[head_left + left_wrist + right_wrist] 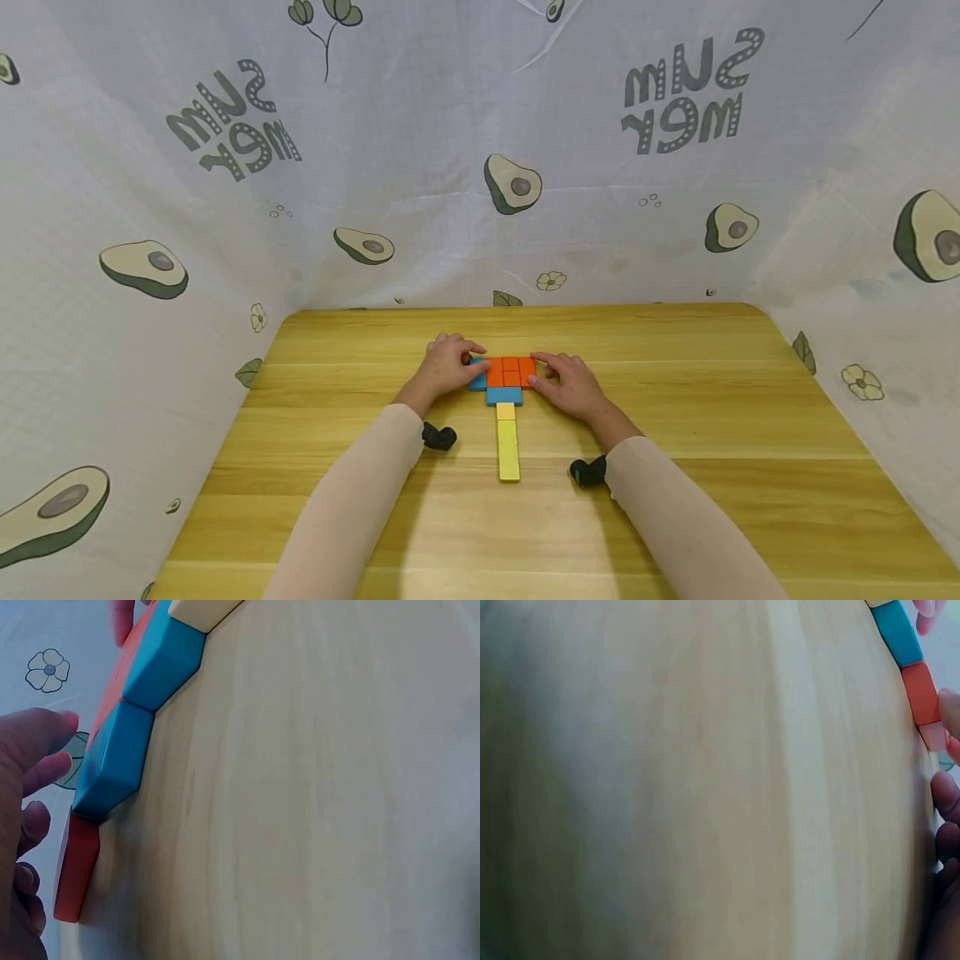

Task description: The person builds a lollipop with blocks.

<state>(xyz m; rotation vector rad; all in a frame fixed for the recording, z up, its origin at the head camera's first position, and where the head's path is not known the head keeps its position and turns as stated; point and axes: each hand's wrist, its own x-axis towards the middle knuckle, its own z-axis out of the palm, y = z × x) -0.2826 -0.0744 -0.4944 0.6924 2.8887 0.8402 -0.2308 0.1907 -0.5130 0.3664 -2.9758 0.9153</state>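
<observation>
A flat figure of toy blocks lies on the table between my hands. Orange-red blocks (503, 372) form its upper part, flanked by a blue block (477, 382) at the left. My left hand (444, 367) is at that left end; its thumb and index finger stand apart just over the blue block. In the left wrist view a red block (76, 870) adjoins the blue one. With thumb and index finger, my right hand (572, 387) pinches the rightmost red block (527, 372). Below sit a blue block (504, 396), a small light-yellow block (506, 411) and a long yellow block (508, 450).
The wooden table (712, 392) extends around the blocks on every side. A white cloth (450, 167) printed with avocados hangs behind it and along both sides. Dark wrist cameras (439, 437) are worn near both sleeves.
</observation>
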